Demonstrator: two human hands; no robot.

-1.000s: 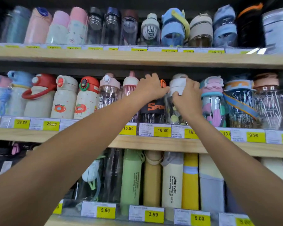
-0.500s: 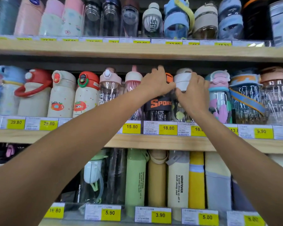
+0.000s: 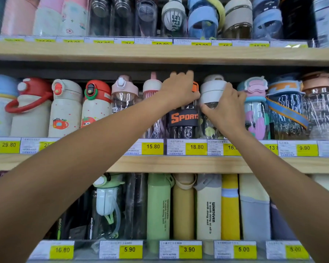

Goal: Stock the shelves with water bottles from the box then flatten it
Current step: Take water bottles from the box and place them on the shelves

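Both my arms reach up to the middle shelf. My left hand grips the top of a clear bottle with an orange lid and a black "SPORTS" band. Beside it, my right hand curls round the neck of a clear bottle with a white cap and pale green spots. The two bottles stand upright, side by side, touching. No box is in view.
All three wooden shelves are packed with bottles. A pink-lidded bottle stands left of my left hand and a pink and blue one right of my right hand. Yellow price tags line the shelf edges.
Both hands stay on the same two bottle tops. The view has tilted up and drawn slightly closer, so the shelves sit lower in the frame.
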